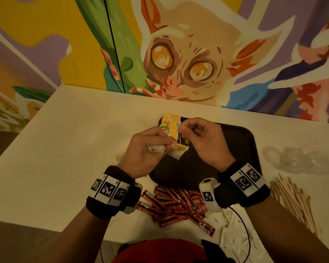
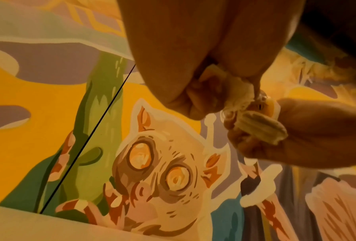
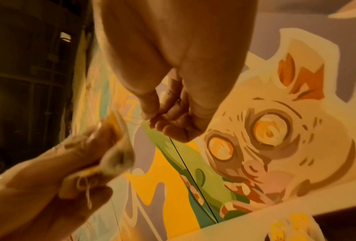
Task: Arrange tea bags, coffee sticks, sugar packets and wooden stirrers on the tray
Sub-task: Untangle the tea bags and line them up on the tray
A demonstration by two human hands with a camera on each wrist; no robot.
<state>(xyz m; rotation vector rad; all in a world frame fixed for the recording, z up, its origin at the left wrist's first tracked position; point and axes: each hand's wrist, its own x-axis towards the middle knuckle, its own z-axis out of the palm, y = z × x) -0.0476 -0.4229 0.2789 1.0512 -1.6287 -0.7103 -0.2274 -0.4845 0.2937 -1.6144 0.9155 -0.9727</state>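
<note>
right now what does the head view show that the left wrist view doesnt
Only the head view shows the dark tray, the tea bags lined up at its far left corner, the red coffee sticks and wooden stirrers lying on the table off the tray.

Only the left wrist view shows, close up, the crimped edge of a held tea bag.

Both show the left hand gripping tea bags, the right hand beside it, and the painted wall mural.
</note>
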